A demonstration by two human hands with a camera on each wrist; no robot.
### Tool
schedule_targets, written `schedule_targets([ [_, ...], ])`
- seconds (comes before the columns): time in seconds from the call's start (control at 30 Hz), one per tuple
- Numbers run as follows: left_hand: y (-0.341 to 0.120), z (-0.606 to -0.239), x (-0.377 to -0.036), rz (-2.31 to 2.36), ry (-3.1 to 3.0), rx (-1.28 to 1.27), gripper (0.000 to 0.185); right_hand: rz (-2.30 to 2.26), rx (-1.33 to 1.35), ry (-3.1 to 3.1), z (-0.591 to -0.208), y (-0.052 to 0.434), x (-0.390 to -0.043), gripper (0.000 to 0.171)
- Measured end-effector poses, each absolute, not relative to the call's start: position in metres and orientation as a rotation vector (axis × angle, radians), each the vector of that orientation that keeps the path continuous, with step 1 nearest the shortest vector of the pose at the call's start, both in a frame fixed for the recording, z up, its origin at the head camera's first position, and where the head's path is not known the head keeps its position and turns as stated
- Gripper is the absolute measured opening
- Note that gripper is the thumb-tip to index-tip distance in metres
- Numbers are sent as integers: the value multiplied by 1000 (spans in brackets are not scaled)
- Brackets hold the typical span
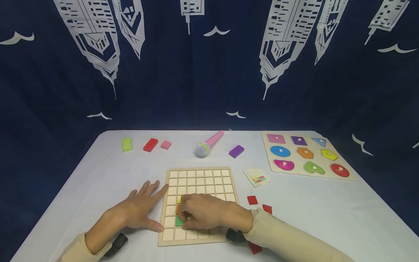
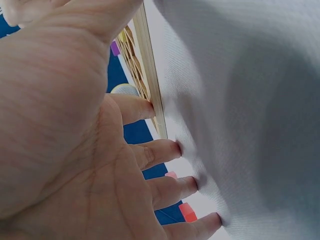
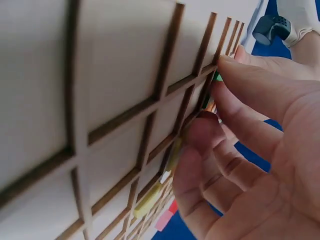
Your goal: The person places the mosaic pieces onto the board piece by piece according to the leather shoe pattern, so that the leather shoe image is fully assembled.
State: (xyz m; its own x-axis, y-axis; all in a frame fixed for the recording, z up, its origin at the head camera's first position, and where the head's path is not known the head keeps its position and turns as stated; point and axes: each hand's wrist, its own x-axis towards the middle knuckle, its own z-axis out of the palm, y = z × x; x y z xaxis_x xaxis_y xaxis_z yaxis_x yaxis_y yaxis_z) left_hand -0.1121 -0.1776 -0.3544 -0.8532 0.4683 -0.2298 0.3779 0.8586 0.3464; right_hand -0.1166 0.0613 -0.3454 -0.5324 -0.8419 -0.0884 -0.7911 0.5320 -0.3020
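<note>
Resting flat on the tabletop (image 1: 98,189), left hand (image 1: 139,211) with fingers (image 2: 165,150) straight and spread, tips against the left edge of the wooden grid board (image 1: 199,182). Right hand (image 1: 209,216) over the board's lower left cells, fingers (image 3: 250,95) curled, pinching a green tile (image 1: 179,221) beside yellow and orange ones.

Green tile (image 1: 179,221) (yellow, orange above) on pale wood grid board (image 1: 200,177).
</note>
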Motion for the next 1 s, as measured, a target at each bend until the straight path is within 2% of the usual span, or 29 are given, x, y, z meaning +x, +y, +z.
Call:
schedule_targets([
  [0.37, -178, -358, -113, 405, 2724, 618, 124, -419, -1443, 2515, -339, 101, -108, 8],
  [0.5, -178, -357, -114, 398, 2720, 612, 124, -572, -1352, 2474, -334, 131, -112, 10],
  [0.77, -178, -358, -112, 419, 2713, 604, 125, -704, -966, 2572, -323, 202, -130, 24],
  [1.0, -179, -357, -113, 425, 2719, 588, 123, -674, -781, 2581, -326, 232, -147, 28],
])
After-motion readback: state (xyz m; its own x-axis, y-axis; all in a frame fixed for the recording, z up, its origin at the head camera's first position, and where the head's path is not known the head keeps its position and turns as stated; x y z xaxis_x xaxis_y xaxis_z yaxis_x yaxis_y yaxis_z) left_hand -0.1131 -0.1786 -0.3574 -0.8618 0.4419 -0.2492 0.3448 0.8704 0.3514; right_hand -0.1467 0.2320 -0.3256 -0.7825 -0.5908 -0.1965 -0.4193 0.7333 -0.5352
